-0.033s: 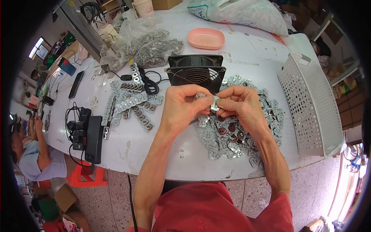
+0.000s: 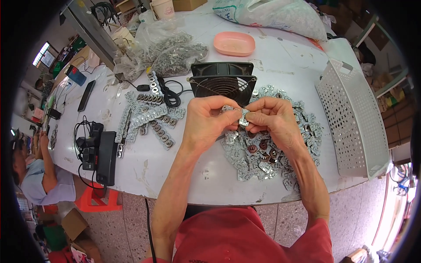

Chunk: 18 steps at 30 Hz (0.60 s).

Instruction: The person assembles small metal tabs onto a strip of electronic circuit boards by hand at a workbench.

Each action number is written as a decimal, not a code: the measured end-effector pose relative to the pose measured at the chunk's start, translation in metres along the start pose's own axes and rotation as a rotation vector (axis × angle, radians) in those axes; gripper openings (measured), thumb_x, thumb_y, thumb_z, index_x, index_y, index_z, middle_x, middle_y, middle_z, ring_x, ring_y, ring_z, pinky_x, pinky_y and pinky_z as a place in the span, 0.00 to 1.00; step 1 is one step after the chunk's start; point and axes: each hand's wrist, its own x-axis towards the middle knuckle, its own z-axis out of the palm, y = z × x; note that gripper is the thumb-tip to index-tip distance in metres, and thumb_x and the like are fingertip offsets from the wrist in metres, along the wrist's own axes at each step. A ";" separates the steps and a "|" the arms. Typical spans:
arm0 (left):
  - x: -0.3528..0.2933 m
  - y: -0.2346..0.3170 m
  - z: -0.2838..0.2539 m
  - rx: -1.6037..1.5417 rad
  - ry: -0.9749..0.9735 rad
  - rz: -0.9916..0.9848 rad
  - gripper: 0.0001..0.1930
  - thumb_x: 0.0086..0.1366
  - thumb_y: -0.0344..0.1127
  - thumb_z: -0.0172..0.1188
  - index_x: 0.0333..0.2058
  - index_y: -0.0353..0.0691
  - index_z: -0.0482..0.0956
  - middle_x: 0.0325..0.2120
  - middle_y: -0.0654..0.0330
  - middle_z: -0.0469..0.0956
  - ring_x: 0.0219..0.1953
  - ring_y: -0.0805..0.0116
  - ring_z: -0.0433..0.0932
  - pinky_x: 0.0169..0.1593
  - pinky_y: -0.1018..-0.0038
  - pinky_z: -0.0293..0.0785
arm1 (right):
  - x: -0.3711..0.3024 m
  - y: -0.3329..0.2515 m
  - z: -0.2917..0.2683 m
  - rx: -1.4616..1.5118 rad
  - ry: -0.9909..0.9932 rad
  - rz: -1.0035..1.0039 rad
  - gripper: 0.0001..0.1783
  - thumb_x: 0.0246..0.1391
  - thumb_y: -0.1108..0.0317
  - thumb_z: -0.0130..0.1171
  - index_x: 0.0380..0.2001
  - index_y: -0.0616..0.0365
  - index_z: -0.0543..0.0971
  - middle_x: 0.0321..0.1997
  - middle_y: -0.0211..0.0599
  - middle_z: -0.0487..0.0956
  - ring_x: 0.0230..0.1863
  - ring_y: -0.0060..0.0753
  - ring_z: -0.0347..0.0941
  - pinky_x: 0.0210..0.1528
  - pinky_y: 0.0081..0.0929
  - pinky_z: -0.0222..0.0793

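In front of a small black fan, my two hands meet over the table. Thumb and fingers of my left hand are closed on a small silvery metal part. My right hand pinches another small metal part, right against the left fingertips. Whether the two parts are joined, I cannot tell. Below and beyond my right hand spreads a heap of loose metal parts, some with brown round pieces. Left of my left hand lie rows of similar parts set side by side.
A white perforated basket stands at the right. Farther back are a pink dish, clear bags of small parts and a large white sack. A black power strip lies left; a co-worker sits beyond it.
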 end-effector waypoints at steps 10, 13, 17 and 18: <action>0.002 -0.003 -0.003 0.130 0.057 0.013 0.04 0.52 0.21 0.60 0.28 0.30 0.79 0.20 0.60 0.78 0.20 0.77 0.76 0.25 0.83 0.75 | 0.008 0.003 0.003 -0.032 -0.007 0.038 0.07 0.43 0.77 0.60 0.29 0.69 0.77 0.23 0.39 0.78 0.22 0.22 0.74 0.26 0.15 0.72; 0.002 -0.005 -0.003 0.152 0.068 0.001 0.04 0.52 0.21 0.60 0.28 0.30 0.79 0.20 0.60 0.77 0.21 0.77 0.76 0.25 0.83 0.75 | 0.008 0.005 0.004 -0.046 -0.001 0.011 0.07 0.44 0.78 0.60 0.29 0.69 0.77 0.23 0.39 0.78 0.22 0.22 0.74 0.26 0.15 0.72; 0.003 -0.002 -0.004 0.125 0.065 -0.003 0.04 0.53 0.22 0.60 0.29 0.30 0.79 0.21 0.60 0.78 0.21 0.77 0.76 0.26 0.82 0.76 | 0.007 0.003 0.005 -0.037 0.003 -0.003 0.07 0.44 0.78 0.60 0.29 0.69 0.77 0.23 0.39 0.78 0.22 0.22 0.74 0.26 0.15 0.72; 0.004 -0.002 -0.006 0.064 0.044 -0.013 0.04 0.53 0.23 0.59 0.29 0.30 0.79 0.21 0.59 0.77 0.21 0.77 0.76 0.26 0.83 0.76 | 0.006 0.002 0.006 -0.034 0.003 -0.009 0.07 0.44 0.78 0.59 0.30 0.69 0.77 0.24 0.39 0.78 0.22 0.22 0.74 0.27 0.15 0.72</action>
